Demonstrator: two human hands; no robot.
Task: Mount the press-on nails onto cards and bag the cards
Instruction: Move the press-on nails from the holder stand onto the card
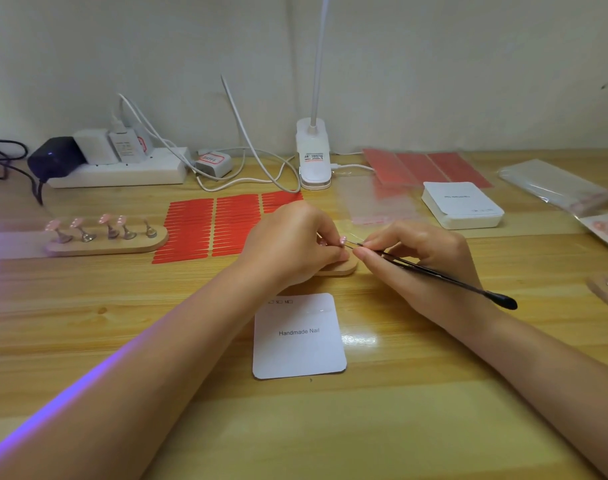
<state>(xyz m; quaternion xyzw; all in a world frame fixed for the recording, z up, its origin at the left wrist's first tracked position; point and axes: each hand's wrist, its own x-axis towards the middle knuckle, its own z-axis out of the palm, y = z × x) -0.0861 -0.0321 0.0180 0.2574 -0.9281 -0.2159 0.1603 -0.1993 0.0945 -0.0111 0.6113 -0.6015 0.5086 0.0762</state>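
Wooden stand (105, 242) with pink nails at left, red adhesive strips (205, 226) beside it, then left hand (288, 240) pinching one nail (342, 240) above a white card (299, 341), right hand (416, 251) gripping a dark tool (444, 278) whose tip meets that nail, card stack (463, 206) farther right.

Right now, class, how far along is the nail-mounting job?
Done: nothing mounted; the "Handmade Nail" card lies bare. In hand: the left hand pinches a pink nail while the right hand works it with a thin tool. Left: four nails on the wooden stand, then bagging.
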